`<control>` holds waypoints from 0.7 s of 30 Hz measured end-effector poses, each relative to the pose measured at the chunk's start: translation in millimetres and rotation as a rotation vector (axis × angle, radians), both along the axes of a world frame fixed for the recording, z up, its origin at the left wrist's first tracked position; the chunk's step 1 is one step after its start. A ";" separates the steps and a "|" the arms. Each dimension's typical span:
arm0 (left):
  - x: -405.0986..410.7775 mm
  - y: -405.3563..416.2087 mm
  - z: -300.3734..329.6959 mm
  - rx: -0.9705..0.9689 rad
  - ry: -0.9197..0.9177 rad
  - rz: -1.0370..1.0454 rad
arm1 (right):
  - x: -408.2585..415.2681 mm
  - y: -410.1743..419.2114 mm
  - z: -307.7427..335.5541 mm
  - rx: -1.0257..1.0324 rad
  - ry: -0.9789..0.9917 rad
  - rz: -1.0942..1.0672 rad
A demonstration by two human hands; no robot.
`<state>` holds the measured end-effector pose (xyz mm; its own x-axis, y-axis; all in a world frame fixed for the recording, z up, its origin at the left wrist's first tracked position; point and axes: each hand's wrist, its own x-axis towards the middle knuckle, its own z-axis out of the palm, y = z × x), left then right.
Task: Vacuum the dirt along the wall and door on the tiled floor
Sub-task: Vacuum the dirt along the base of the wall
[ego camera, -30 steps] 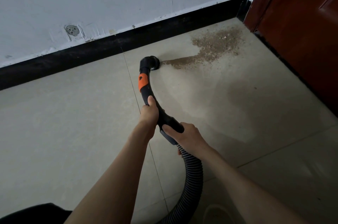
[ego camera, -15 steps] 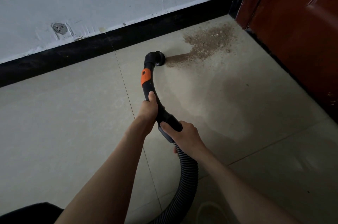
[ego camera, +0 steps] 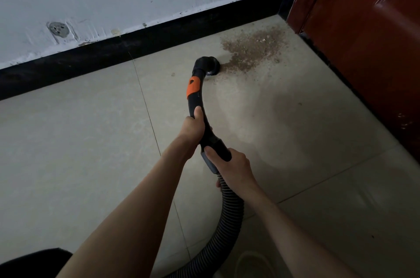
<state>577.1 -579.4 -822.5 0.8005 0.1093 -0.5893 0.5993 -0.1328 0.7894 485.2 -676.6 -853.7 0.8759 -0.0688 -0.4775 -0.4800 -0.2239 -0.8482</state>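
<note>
Both hands grip the curved black plastic vacuum wand (ego camera: 200,116), left hand (ego camera: 193,129) farther, right hand (ego camera: 234,166) nearer, steering its nozzle (ego camera: 210,66) against the brown dirt patch (ego camera: 252,50) in the far corner by the red-brown wooden door (ego camera: 363,39).

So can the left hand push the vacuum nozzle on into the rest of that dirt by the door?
Probably yes. The left hand grips the wand, the nozzle already sits at the dirt patch's near edge, and only bare tile lies between it and the door.
</note>
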 end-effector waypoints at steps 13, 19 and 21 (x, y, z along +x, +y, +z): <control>27.9 -17.2 1.1 0.055 -0.015 -0.104 | 19.9 -6.8 -5.9 0.051 0.003 -0.097; 41.1 -0.6 -0.1 0.095 -0.015 -0.081 | 37.7 9.8 -7.1 0.068 0.003 -0.035; 50.4 9.9 1.9 0.121 -0.025 -0.038 | 51.1 15.9 -3.6 0.088 -0.002 0.002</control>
<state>627.5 -569.4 -820.6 0.8197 0.1471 -0.5535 0.5723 -0.2500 0.7810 536.3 -660.7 -857.3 0.8771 -0.0245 -0.4797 -0.4776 -0.1492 -0.8658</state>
